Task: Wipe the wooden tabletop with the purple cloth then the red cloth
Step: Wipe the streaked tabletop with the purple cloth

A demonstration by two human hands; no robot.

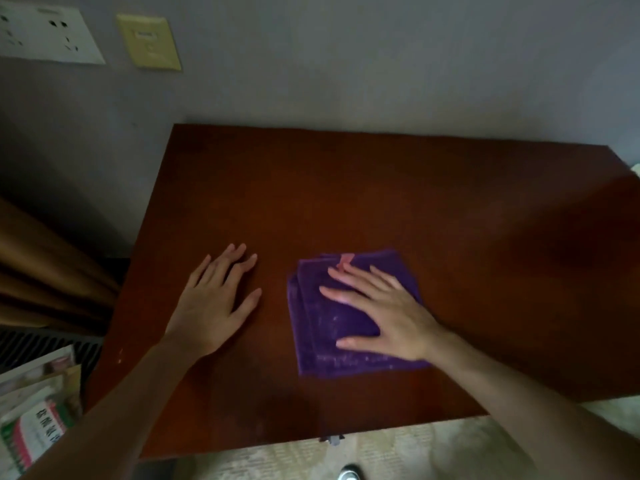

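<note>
Both hands flat: right hand point(381, 313) on purple cloth point(332, 341).

A lived-in home room is suggested: wall sockets point(48, 32) at upper left, a brown curtain point(41, 271) at left, printed packages point(34, 420) stacked at lower left.

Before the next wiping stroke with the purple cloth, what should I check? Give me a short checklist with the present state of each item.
1. Right hand lies flat on the purple cloth: ok.
2. Cloth is folded and flat on the wooden tabletop: ok.
3. Left hand rests on the bare wood, beside the cloth and apart from it: ok.
4. No object on the tabletop blocks the stroke: ok.
5. Red cloth ready for the second pass: cannot tell; only a small pink tag shows at the cloth's far edge.
</note>
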